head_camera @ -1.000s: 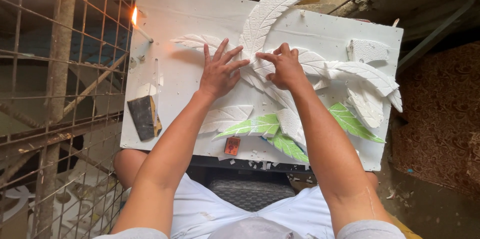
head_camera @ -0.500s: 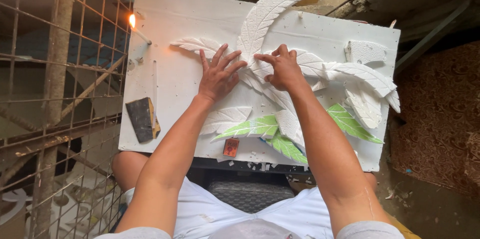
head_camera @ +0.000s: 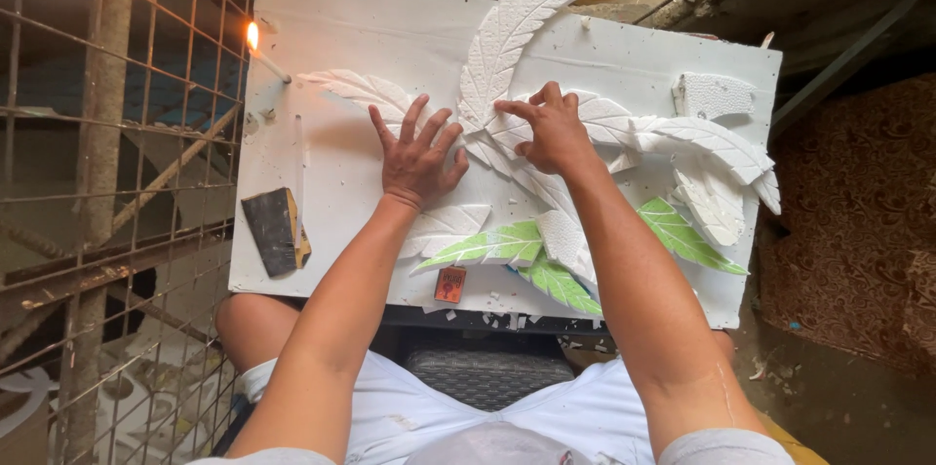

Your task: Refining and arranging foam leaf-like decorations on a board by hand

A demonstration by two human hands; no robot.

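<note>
Pressing left hand [head_camera: 417, 155], right hand [head_camera: 552, 130], on foam leaves [head_camera: 507, 36]

Shot from a single head-worn camera, looking almost straight down from above the lap. Faced forward, with the white board's [head_camera: 409, 26] near edge at the bottom and its far edge at the top. Framed close enough for both forearms. Wire mesh [head_camera: 107, 182] caught beyond the left edge.
</note>
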